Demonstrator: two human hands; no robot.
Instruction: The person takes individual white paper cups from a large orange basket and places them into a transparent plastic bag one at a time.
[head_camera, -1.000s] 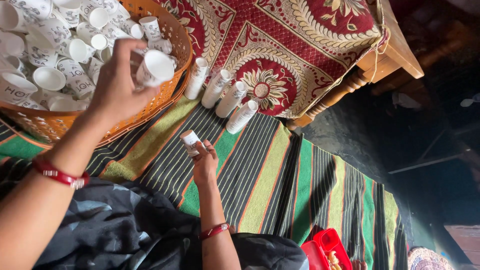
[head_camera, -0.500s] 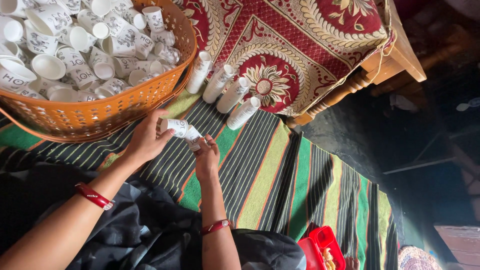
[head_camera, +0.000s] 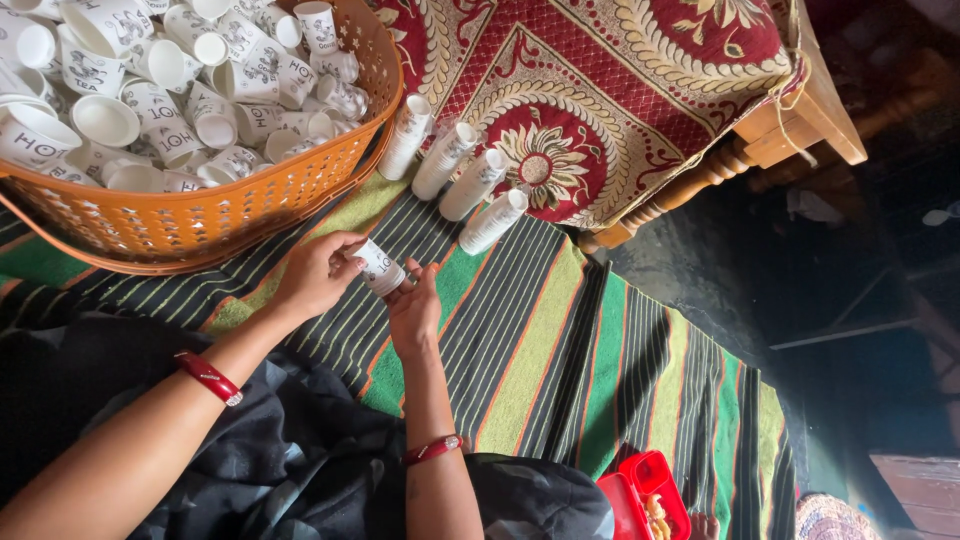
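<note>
My left hand (head_camera: 318, 275) and my right hand (head_camera: 415, 312) meet over the striped mat (head_camera: 530, 350), both gripping a short stack of white printed paper cups (head_camera: 380, 268) held sideways between them. Just above the hands stands an orange woven basket (head_camera: 200, 232) filled with many loose white paper cups (head_camera: 150, 100). To the right of the basket, several longer stacks of nested cups (head_camera: 470, 185) lie side by side on the mat. Each wrist wears a red bangle.
A red and cream patterned cloth (head_camera: 600, 90) covers a wooden piece of furniture with a turned leg (head_camera: 690, 190) at the top right. A red plastic box (head_camera: 640, 495) sits at the bottom. Dark fabric (head_camera: 250, 460) covers my lap. Dark floor lies to the right.
My left hand lifted a cup out of the basket and brought it down to the cup in my right hand. Both hands now hold the cups together.
</note>
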